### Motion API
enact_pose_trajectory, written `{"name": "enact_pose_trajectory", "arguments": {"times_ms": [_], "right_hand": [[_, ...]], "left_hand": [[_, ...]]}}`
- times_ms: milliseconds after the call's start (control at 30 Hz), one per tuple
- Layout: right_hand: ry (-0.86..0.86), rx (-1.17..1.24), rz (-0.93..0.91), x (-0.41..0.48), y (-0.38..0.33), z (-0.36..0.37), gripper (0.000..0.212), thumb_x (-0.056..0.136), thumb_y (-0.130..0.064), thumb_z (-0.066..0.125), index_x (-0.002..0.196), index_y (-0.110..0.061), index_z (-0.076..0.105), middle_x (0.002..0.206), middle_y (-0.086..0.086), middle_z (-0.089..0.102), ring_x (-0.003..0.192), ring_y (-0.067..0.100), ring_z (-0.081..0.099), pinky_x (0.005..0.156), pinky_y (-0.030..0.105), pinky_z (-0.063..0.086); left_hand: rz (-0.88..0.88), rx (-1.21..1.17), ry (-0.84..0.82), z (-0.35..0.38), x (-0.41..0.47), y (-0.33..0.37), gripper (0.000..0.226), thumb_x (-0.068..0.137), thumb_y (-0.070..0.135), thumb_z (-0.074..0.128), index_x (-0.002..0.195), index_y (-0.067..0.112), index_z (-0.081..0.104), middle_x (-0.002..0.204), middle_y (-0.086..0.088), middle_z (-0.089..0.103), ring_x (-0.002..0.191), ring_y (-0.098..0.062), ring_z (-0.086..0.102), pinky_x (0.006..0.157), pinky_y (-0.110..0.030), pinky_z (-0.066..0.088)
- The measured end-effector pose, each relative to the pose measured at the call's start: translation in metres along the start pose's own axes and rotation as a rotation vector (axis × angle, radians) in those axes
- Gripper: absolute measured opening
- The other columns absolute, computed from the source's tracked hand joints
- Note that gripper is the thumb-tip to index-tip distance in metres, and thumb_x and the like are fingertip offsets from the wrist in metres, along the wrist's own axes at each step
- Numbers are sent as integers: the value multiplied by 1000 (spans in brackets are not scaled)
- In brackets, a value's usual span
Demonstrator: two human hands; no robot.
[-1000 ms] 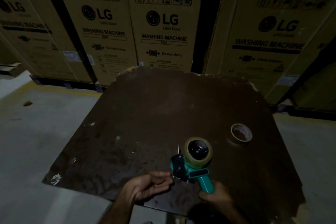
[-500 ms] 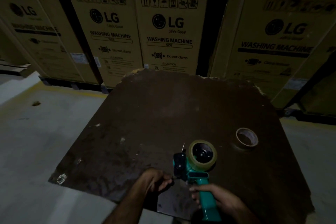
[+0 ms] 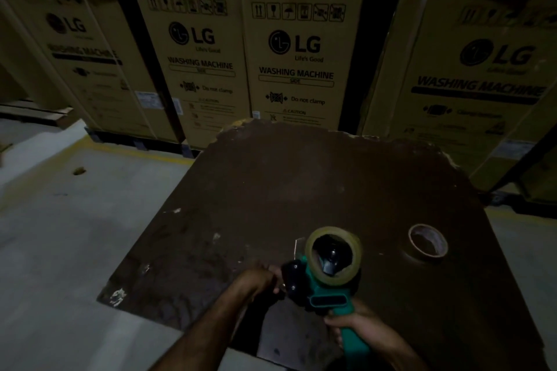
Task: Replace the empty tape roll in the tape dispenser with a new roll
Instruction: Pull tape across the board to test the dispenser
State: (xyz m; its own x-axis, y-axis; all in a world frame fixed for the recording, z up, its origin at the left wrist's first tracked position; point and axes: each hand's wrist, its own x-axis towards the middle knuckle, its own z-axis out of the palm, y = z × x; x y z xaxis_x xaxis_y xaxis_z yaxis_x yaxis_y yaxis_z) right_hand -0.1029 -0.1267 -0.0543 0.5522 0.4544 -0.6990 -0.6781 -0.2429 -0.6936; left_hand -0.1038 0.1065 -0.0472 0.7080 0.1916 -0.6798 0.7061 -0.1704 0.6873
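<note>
— Tape dispenser (image 3: 324,295): where is it?

— Over the near part of the dark brown desk (image 3: 301,184), held up by its green handle. The right hand (image 3: 358,327) has its grip closed around that handle, low at the frame's bottom edge.

— Is a roll mounted?

— Yes, a tan new roll (image 3: 333,256) sits on the dispenser's hub, its open face turned toward the camera, with the black hub showing through the middle.

— And the left hand (image 3: 256,278)?

— It is at the dispenser's black front end, fingers curled and pinched together right against it. In this dim light I cannot tell whether they hold a tape end or only touch the plastic.

— The old one?

— An empty tape roll (image 3: 428,242), just a thin cardboard ring, lies flat on the desk to the right of the dispenser, apart from it.

— Behind the desk?

— Stacked cardboard boxes (image 3: 301,63) printed "LG WASHING MACHINE", standing on a grey floor (image 3: 75,235).
</note>
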Motion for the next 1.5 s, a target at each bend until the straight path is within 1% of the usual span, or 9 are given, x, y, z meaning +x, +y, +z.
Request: {"name": "enact_pose_trajectory", "arguments": {"times_ms": [333, 600, 800, 967, 1067, 1200, 1267, 1367, 1500], "right_hand": [[68, -381, -227, 6, -33, 13, 25, 73, 11, 66, 74, -13, 66, 52, -8, 67, 49, 1, 59, 48, 16, 44], [186, -792, -204, 51, -52, 10, 24, 44, -35, 69, 65, -24, 64, 62, -6, 65, 60, 3, 59, 58, 24, 44], [226, -1010, -162, 54, -70, 22, 22, 61, -29, 73, 80, -24, 62, 83, -2, 69, 76, 6, 63, 61, 20, 47], [195, -1062, -150, 54, -74, 26, 16, 68, -26, 70, 65, -30, 55, 69, -6, 63, 74, 7, 64, 52, 12, 42], [182, -1071, -128, 54, -74, 28, 13, 69, -28, 69, 72, -26, 57, 75, -7, 65, 77, 8, 66, 54, 10, 40], [120, -1067, -114, 54, -77, 29, 13, 70, -26, 71, 74, -30, 59, 71, -12, 62, 69, -5, 64, 54, 7, 40], [54, -1036, -87, 56, -78, 30, 17, 73, -19, 71, 84, -30, 64, 71, -17, 60, 58, -14, 57, 54, 3, 42], [-19, -979, -77, 58, -81, 32, 35, 72, -10, 70, 105, -20, 64, 92, -6, 69, 83, 3, 65, 84, 22, 53], [-13, -987, -76, 53, -79, 34, 21, 70, -7, 65, 90, -13, 66, 60, -6, 66, 49, 2, 59, 56, 26, 47]], "left_hand": [[198, -17, 422, -55, 16, -17, 36, 67, -5, 75, 62, 23, 53, 60, 1, 56, 64, -17, 53, 63, -25, 45], [236, -125, 547, -66, 18, -24, 35, 64, -17, 73, 77, 5, 49, 62, -2, 56, 42, 0, 50, 41, -6, 39], [238, 112, 550, -69, 35, -34, 38, 63, 4, 80, 91, 6, 55, 89, -9, 70, 66, -18, 65, 57, -24, 51], [279, 455, 632, -75, 42, -45, 61, 68, 31, 80, 117, 13, 49, 99, -7, 69, 94, -29, 65, 67, -27, 42], [323, 672, 748, -76, 45, -50, 37, 74, 27, 74, 106, 15, 61, 99, -6, 68, 90, -29, 63, 67, -34, 50], [550, 851, 633, -52, 37, -67, 20, 55, 18, 80, 62, 19, 61, 72, 2, 63, 68, -23, 62, 51, -31, 43], [700, 825, 552, -41, 33, -80, 26, 58, 10, 73, 81, 20, 68, 87, 3, 67, 81, -19, 61, 65, -30, 43], [676, 933, 465, -33, 31, -95, 61, 60, 16, 66, 121, 16, 55, 117, 0, 63, 109, -19, 54, 91, -34, 39], [488, 1060, 384, -36, 26, -100, 49, 93, 40, 22, 128, 21, 51, 130, 3, 58, 122, -17, 46, 83, -51, 53]]}}
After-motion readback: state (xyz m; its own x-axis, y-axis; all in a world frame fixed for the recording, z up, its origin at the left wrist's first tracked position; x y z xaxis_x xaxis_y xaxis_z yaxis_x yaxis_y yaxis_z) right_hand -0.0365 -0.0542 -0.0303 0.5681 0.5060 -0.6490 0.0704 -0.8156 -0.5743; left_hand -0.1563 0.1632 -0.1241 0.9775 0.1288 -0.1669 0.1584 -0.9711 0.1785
